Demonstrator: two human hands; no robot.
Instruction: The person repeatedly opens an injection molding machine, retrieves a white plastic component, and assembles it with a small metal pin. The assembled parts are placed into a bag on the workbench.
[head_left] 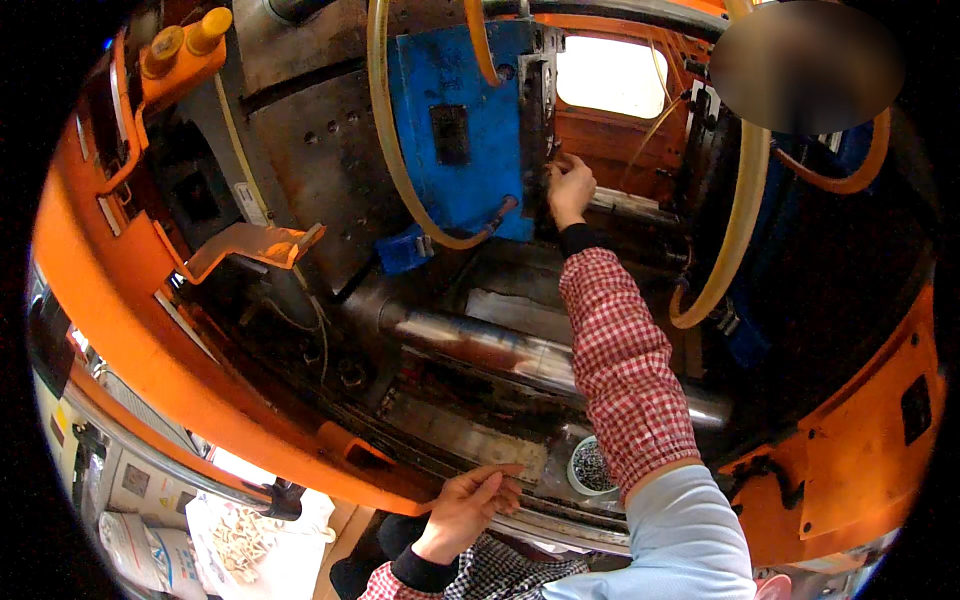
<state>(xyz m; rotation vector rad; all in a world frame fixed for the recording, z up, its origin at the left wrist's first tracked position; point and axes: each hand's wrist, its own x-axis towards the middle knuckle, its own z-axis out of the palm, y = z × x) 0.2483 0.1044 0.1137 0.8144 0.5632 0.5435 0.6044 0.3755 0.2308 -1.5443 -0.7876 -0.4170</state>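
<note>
My right arm, in a red-and-white checked sleeve, reaches deep into an orange-framed machine. My right hand (571, 187) is at the dark inner face of a blue mould block (465, 130), fingers bent and pressed together against it. Whatever they grip is too small or hidden to name. Lower down, my left hand (468, 512) hovers by the machine's front edge, thumb and fingers closed together, and I cannot make out what is in them. To its right, a small white bowl (574, 470) of little metal parts stands on the machine bed, beside my right sleeve.
Yellowish hoses (385, 130) hang before the mould block, and another hose (752, 220) hangs at the right. A thick shiny steel bar (480, 345) crosses below my right arm. An orange bracket (255, 245) juts in at left. A white bag (205, 515) of pale pieces sits outside, lower left.
</note>
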